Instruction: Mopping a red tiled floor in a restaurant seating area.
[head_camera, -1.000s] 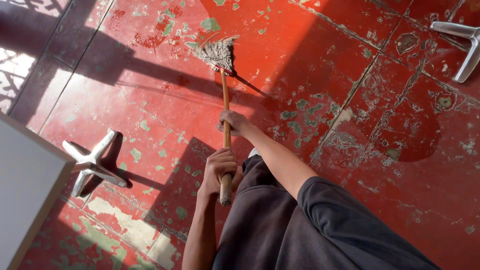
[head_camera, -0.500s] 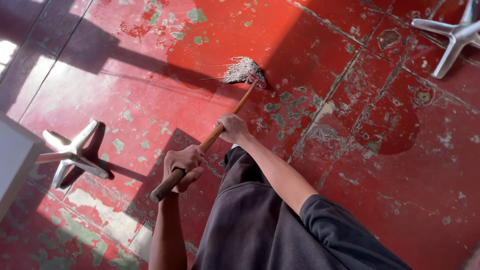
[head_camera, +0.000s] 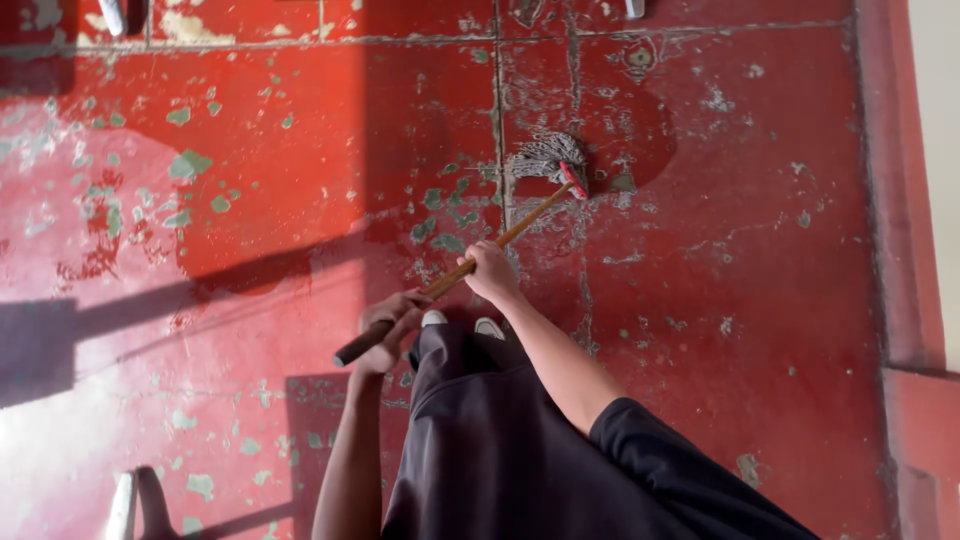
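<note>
Hands, two of them, were wrapped tight on one mop handle (head_camera: 470, 262): I saw my left hand (head_camera: 388, 326) near its end, my right hand (head_camera: 491, 272) higher. One stringy mop head (head_camera: 545, 157) lay farther out on the chipped red floor (head_camera: 760, 260).

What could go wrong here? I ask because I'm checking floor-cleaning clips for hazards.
The red floor is flaking and cracked, so the mop head could snag on a seam or lift more paint. The left hand sits near the very end of the wooden handle, where it might slip off. Feet stand close behind the strokes, so slipping is possible if the floor is wet.
</note>
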